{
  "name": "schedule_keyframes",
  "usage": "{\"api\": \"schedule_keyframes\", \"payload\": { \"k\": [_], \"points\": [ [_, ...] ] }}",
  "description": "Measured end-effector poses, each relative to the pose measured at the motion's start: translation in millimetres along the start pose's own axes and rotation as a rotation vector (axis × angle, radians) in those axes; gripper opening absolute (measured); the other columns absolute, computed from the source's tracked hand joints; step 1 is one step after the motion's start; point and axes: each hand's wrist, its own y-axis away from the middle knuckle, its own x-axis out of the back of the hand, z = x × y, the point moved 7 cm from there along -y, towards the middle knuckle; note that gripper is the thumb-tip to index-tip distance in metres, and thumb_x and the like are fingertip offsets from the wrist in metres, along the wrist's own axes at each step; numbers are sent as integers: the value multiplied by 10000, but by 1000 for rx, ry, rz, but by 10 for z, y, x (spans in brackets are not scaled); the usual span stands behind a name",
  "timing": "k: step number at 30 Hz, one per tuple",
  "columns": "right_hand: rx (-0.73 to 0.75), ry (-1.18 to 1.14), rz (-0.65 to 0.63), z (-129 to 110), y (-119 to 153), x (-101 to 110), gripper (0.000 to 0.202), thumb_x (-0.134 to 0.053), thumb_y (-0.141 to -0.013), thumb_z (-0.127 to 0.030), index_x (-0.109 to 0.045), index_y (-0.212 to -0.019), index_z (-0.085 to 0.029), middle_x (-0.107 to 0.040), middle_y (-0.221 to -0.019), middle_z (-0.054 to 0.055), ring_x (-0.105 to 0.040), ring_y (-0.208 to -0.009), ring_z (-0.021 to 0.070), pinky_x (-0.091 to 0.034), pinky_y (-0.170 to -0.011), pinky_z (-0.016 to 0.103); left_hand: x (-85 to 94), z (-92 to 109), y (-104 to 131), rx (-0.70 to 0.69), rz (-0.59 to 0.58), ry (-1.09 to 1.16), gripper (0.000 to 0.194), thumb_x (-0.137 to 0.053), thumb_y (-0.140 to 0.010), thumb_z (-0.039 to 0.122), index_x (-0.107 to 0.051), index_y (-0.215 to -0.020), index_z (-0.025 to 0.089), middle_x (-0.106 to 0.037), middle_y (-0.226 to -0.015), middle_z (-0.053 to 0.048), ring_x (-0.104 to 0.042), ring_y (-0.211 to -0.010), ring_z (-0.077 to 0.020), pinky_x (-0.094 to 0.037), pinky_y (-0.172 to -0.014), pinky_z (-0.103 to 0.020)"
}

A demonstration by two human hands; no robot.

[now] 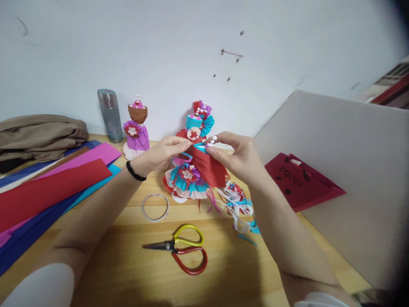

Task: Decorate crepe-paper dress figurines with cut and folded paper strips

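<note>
Both hands meet in the middle, above the table. My left hand (166, 152) pinches the left edge of a piece of red crepe paper (209, 164). My right hand (236, 155) is closed around the top of a small paper doll (212, 142) with a white beaded tip, and the red paper hangs below its fingers. Part of the doll is hidden by the paper and fingers. Just below stands a layered crepe-paper skirt (200, 187) in blue, pink and red, with a paper flower (188, 174) on it; whether it joins the held doll I cannot tell.
Yellow-and-red-handled scissors (179, 246) and a tape roll (155, 207) lie in front. Paper scraps (238, 204) sit at right, crepe sheets (57, 183) at left. Behind stand a flask (110, 117), a purple doll (138, 136) and a blue-topped doll (194, 123). A grey panel (319, 162) rises right.
</note>
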Motion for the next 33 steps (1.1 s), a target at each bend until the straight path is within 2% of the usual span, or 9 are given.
{"api": "schedule_keyframes", "payload": {
  "k": [4,6,9,14,17,20,23,28,33],
  "points": [
    [-3,-24,-8,17,-16,-6,135,-701,-808,-360,-706,-814,-225,-761,-900,51,-698,-902,263,-521,-867,428,29,-22,-79,18,11,86,410,-782,-784,439,-736,-1112,198,-713,-1155,-93,-662,-949,-193,-534,-754,-275],
    [-2,-46,-14,18,-24,-15,132,-701,-806,-361,-711,-812,-229,-759,-894,47,-697,-906,260,-525,-864,423,16,-5,-107,-1,-25,86,449,-794,-776,413,-714,-1172,217,-692,-1214,-90,-651,-982,-206,-524,-747,-274],
    [-16,-83,-28,29,-31,-26,168,-697,-808,-392,-715,-813,-226,-753,-890,53,-690,-908,254,-526,-858,419,16,-2,-135,-35,-49,92,343,-803,-767,401,-746,-1027,184,-706,-1107,-76,-646,-927,-193,-502,-743,-278],
    [-64,-243,-67,193,24,-20,331,-658,-841,-527,-725,-983,-236,-747,-1036,63,-678,-1005,250,-526,-908,418,83,-32,-157,-75,38,95,297,-824,-749,394,-706,-873,151,-691,-905,-47,-635,-822,-166,-477,-758,-292],
    [-98,-345,-144,368,119,-53,467,-599,-862,-619,-685,-1148,-260,-707,-1202,61,-638,-1135,258,-498,-984,444,102,-52,-154,-53,65,169,301,-855,-715,349,-681,-828,132,-684,-818,-19,-626,-749,-132,-477,-723,-261],
    [-161,-420,-257,501,246,-140,556,-598,-849,-652,-633,-1240,-258,-689,-1227,67,-625,-1150,257,-473,-1015,456,138,-82,-139,-25,108,228,282,-856,-717,299,-656,-817,127,-678,-775,1,-622,-708,-103,-478,-686,-221],
    [-202,-482,-326,553,357,-214,528,-645,-827,-626,-655,-1171,-226,-710,-1133,75,-655,-1030,243,-503,-934,411,180,-130,-123,6,158,242,349,-884,-664,319,-629,-810,131,-677,-761,-1,-636,-689,-109,-496,-667,-221],
    [-308,-494,-272,681,453,-217,385,-759,-767,-527,-704,-922,-178,-718,-881,44,-652,-782,175,-500,-723,296,193,-147,-107,28,182,230,406,-899,-622,353,-611,-800,128,-681,-751,-12,-649,-676,-120,-519,-671,-238],
    [-419,-513,-250,678,474,-154,370,-814,-683,-514,-667,-749,-181,-683,-680,5,-600,-575,144,-468,-552,269,176,-133,-106,29,176,248,396,-895,-626,345,-609,-792,128,-688,-756,-14,-656,-680,-124,-543,-687,-253]
  ]
}}
